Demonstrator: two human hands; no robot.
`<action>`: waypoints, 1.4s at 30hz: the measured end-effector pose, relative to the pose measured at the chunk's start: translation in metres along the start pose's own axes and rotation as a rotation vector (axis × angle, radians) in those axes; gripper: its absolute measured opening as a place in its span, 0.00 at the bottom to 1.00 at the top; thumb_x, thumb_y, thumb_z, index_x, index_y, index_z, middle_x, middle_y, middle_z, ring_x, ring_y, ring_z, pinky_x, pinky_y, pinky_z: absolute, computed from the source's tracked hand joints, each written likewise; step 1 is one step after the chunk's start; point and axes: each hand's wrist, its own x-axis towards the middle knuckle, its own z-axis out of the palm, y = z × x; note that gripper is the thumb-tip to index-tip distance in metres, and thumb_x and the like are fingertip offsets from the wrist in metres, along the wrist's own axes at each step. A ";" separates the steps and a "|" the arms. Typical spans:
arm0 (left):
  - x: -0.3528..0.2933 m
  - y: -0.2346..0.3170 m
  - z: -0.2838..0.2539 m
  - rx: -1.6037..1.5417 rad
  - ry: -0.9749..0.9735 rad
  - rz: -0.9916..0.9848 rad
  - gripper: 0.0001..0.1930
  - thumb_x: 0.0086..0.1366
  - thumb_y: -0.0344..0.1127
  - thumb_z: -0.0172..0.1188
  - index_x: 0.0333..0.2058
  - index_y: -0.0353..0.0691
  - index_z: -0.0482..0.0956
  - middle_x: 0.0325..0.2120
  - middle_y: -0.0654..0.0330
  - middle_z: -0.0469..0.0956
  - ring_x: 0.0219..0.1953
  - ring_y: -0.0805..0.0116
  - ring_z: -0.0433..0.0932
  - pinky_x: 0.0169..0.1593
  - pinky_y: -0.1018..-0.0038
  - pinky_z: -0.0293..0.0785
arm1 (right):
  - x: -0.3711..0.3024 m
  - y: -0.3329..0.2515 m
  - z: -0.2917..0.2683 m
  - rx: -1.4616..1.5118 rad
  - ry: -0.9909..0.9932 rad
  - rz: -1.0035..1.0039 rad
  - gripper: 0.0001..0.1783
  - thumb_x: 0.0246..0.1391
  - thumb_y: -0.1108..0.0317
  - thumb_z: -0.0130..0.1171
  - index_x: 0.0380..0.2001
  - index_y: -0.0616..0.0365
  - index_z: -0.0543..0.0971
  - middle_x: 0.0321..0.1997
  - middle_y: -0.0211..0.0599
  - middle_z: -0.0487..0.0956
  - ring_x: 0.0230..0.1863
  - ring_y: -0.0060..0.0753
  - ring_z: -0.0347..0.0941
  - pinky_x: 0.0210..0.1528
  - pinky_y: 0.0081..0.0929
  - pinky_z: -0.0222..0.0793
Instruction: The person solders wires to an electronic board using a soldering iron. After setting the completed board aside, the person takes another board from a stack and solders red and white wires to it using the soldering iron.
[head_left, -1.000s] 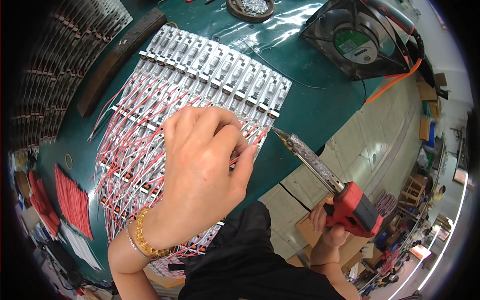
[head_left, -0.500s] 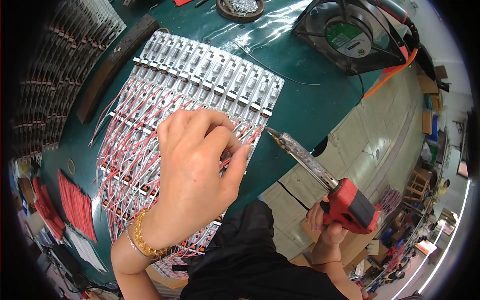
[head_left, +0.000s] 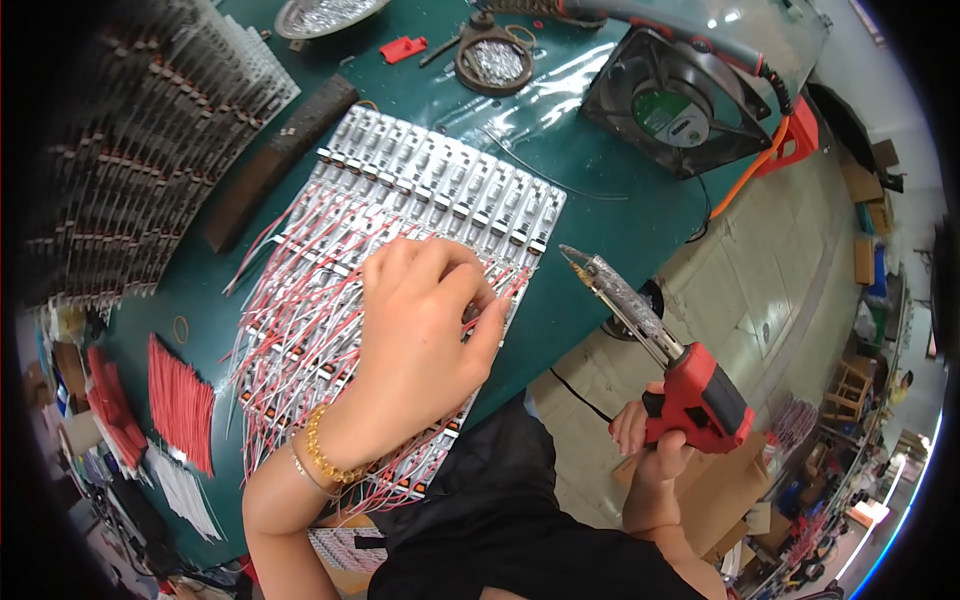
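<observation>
My right hand (head_left: 650, 445) is wrapped round the grip of a red-and-black soldering gun (head_left: 700, 400). Its dark tip points up and left, beyond the right edge of a block of LED modules and apart from it. These clear and white modules (head_left: 450, 185) lie in rows on the table, with many red and white wires trailing from them. My left hand (head_left: 425, 325) rests over the block's wired middle, its fingers curled in. Thumb and fingers close on a red wire (head_left: 515, 283) near the right edge; the pinch itself is partly hidden.
A dark bar (head_left: 275, 165) and stacked modules (head_left: 160, 150) lie left. Red wires (head_left: 180, 400) and white wires (head_left: 180, 490) lie bundled nearer me. A black fan (head_left: 670, 105), a round dish of metal scraps (head_left: 495, 65) and an orange cable (head_left: 745, 185) are at the back.
The soldering gun's tip has drawn away from the block's right edge, where it was close to the wires. My left hand stays over the wires. The view has shifted, showing more of the table's back.
</observation>
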 end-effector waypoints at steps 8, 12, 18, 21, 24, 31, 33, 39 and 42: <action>-0.013 -0.011 -0.083 -0.318 0.284 -0.257 0.04 0.63 0.28 0.60 0.31 0.33 0.76 0.24 0.52 0.78 0.24 0.58 0.77 0.29 0.70 0.70 | -0.001 0.030 -0.018 0.143 0.023 -0.198 0.40 0.62 0.40 0.51 0.60 0.68 0.62 0.12 0.27 0.64 0.11 0.23 0.61 0.18 0.25 0.65; -0.052 -0.050 -0.146 -0.099 0.361 -0.583 0.06 0.66 0.30 0.58 0.32 0.33 0.77 0.25 0.52 0.78 0.26 0.60 0.78 0.31 0.71 0.71 | 0.008 0.032 -0.024 0.170 0.024 -0.266 0.34 0.68 0.45 0.43 0.60 0.66 0.62 0.12 0.27 0.61 0.10 0.22 0.56 0.16 0.21 0.61; -0.105 -0.095 -0.132 0.096 0.219 -0.759 0.20 0.61 0.52 0.63 0.35 0.38 0.83 0.27 0.56 0.83 0.33 0.58 0.83 0.37 0.65 0.75 | 0.019 0.025 -0.009 0.146 0.022 -0.297 0.32 0.68 0.45 0.44 0.59 0.65 0.62 0.12 0.27 0.61 0.09 0.21 0.55 0.15 0.20 0.58; -0.094 -0.106 -0.126 0.004 0.155 -0.682 0.23 0.59 0.56 0.64 0.33 0.37 0.85 0.28 0.56 0.84 0.33 0.57 0.83 0.38 0.65 0.75 | 0.018 0.021 -0.005 0.127 -0.012 -0.307 0.32 0.68 0.45 0.44 0.59 0.64 0.63 0.12 0.27 0.61 0.10 0.21 0.55 0.16 0.20 0.57; -0.064 -0.105 -0.127 -0.077 -0.086 -0.679 0.24 0.59 0.55 0.65 0.27 0.35 0.84 0.21 0.59 0.79 0.25 0.68 0.76 0.31 0.70 0.70 | 0.011 0.018 -0.003 0.096 0.022 -0.322 0.32 0.68 0.44 0.44 0.59 0.64 0.62 0.12 0.27 0.60 0.10 0.21 0.55 0.16 0.20 0.57; -0.066 -0.094 -0.125 -0.250 -0.150 -0.465 0.19 0.63 0.49 0.65 0.28 0.35 0.79 0.18 0.63 0.74 0.21 0.78 0.67 0.26 0.72 0.62 | 0.005 0.007 0.004 0.091 0.084 -0.425 0.31 0.69 0.45 0.41 0.58 0.62 0.63 0.12 0.25 0.59 0.11 0.19 0.55 0.17 0.21 0.58; -0.080 -0.073 -0.130 -0.280 -0.018 -0.392 0.20 0.60 0.49 0.64 0.30 0.32 0.80 0.21 0.49 0.78 0.25 0.63 0.78 0.30 0.67 0.72 | 0.009 0.005 0.000 0.143 0.106 -0.432 0.30 0.70 0.46 0.40 0.59 0.61 0.62 0.13 0.25 0.58 0.11 0.19 0.54 0.18 0.20 0.57; -0.180 0.008 -0.174 -0.222 0.312 -0.334 0.15 0.61 0.39 0.65 0.38 0.33 0.76 0.25 0.51 0.77 0.24 0.67 0.75 0.31 0.68 0.72 | 0.036 -0.014 0.000 0.264 0.046 -0.460 0.30 0.70 0.48 0.41 0.63 0.62 0.60 0.14 0.24 0.58 0.14 0.19 0.54 0.20 0.19 0.55; -0.282 0.059 -0.216 -0.115 0.555 -0.630 0.16 0.61 0.39 0.65 0.42 0.32 0.77 0.28 0.53 0.81 0.30 0.70 0.80 0.33 0.73 0.75 | 0.064 -0.012 -0.026 0.131 -0.169 -0.278 0.38 0.64 0.34 0.33 0.15 0.55 0.67 0.10 0.37 0.62 0.16 0.38 0.61 0.22 0.38 0.58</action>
